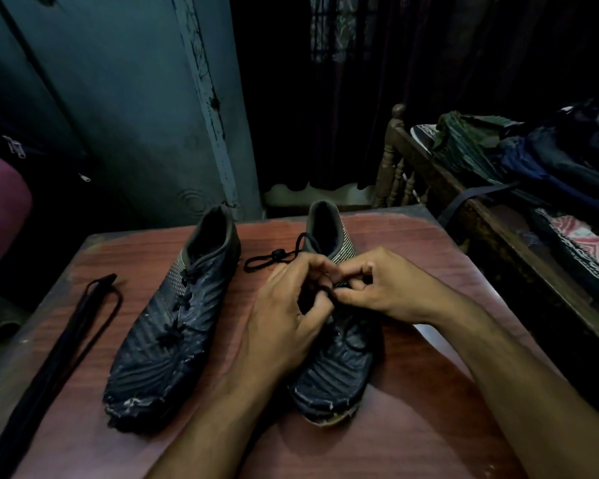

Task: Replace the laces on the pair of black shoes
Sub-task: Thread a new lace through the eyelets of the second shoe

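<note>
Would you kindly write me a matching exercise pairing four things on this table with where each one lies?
Things:
1. Black shoe with its lace threaded
2. Black shoe under both hands
3. Long black spare laces
4. Loose black lace loop with a toggle

Places:
A. near the table's left edge
B. left of the other shoe, untouched
C. on the reddish-brown wooden table between the two shoe collars
D. right of the pair, being worked on

Pairs: 1-B, 2-D, 3-A, 4-C
</note>
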### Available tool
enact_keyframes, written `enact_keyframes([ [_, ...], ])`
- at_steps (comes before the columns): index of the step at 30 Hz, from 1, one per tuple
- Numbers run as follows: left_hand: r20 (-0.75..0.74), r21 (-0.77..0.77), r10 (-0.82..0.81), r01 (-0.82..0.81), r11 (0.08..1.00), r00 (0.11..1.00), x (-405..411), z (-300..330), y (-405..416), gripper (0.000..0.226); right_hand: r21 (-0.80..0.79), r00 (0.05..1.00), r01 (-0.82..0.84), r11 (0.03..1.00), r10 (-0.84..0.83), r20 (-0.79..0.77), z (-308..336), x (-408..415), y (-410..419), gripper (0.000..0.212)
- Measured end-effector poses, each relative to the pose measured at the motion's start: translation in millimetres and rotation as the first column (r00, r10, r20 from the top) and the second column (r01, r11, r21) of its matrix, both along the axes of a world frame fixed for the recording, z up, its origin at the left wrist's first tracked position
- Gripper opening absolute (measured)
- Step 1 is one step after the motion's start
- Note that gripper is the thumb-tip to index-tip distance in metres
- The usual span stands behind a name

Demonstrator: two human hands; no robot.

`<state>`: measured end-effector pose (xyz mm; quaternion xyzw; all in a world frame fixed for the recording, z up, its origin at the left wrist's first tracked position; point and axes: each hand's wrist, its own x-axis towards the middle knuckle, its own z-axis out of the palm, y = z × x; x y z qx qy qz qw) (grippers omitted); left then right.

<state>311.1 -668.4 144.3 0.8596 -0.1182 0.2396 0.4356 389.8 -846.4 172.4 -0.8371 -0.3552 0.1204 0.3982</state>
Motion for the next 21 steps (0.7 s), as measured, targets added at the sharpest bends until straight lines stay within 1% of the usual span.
enact_keyframes([
  [2, -0.002, -0.012, 0.03, -0.03, 0.999, 1.0, 0, 0, 2, 0.025, -0.007, 1.0, 0.008, 1.0, -0.008, 0.013, -1, 0, 1, 0.013],
  [8, -0.03, -0.026, 0.04, -0.041, 0.999, 0.999, -2, 5, 4, 0.027, -0.028, 0.998, -0.01, 1.0, 0.011, 0.062, -2, 0, 4, 0.008],
  [11, -0.021, 0.011, 0.039, -0.039, 0.999, 0.999, -1, 7, 9, 0.027, -0.014, 0.982, -0.003, 1.0, 0.005, 0.19, -5, -2, 8, 0.01],
  [15, -0.031, 0.035, 0.003, -0.002, 0.999, 1.0, 0, 7, 14, 0.03, 0.046, 0.935, 0.01, 0.999, -0.026, 0.354, -10, -3, 14, 0.002],
  [19, -0.059, -0.021, -0.038, 0.037, 0.999, 0.998, 0, 5, 16, 0.03, 0.118, 0.909, 0.011, 0.993, -0.059, 0.413, -13, -5, 16, 0.006],
  [21, -0.071, -0.065, -0.059, 0.054, 0.996, 0.996, -1, 6, 17, 0.029, 0.122, 0.902, 0.003, 0.993, -0.055, 0.428, -11, -6, 16, 0.002],
])
